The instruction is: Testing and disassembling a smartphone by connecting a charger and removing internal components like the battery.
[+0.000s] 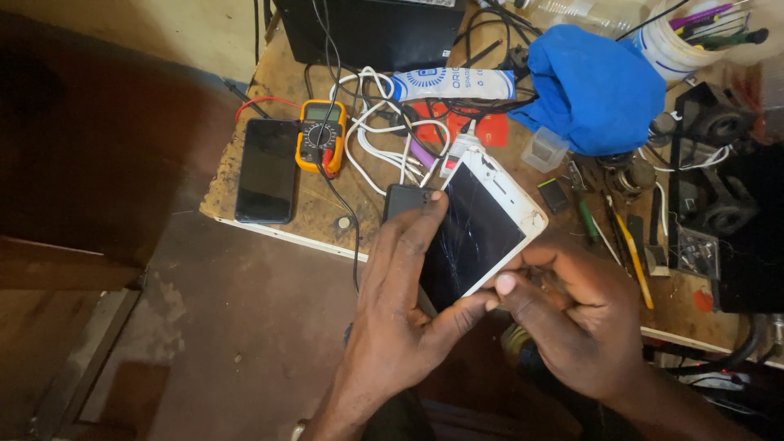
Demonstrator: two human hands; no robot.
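Between my left grip (400,302) and right grip (572,318) the white phone (482,224) shows glossy glass, cracked in fine lines, with a smooth white plastic frame. Just beyond my grips the worktop (318,208) is bare wood, rough, scuffed and chipped at the edge. Far to the left of my left grip the black phone (266,170) has a smooth, shiny glass face. Next to it the multimeter (320,136) wears matt orange plastic. Beyond my right grip the blue cloth (596,86) looks soft and matt, crumpled. The white cables (376,139) past my left grip have a smooth, slightly glossy plastic sheath.
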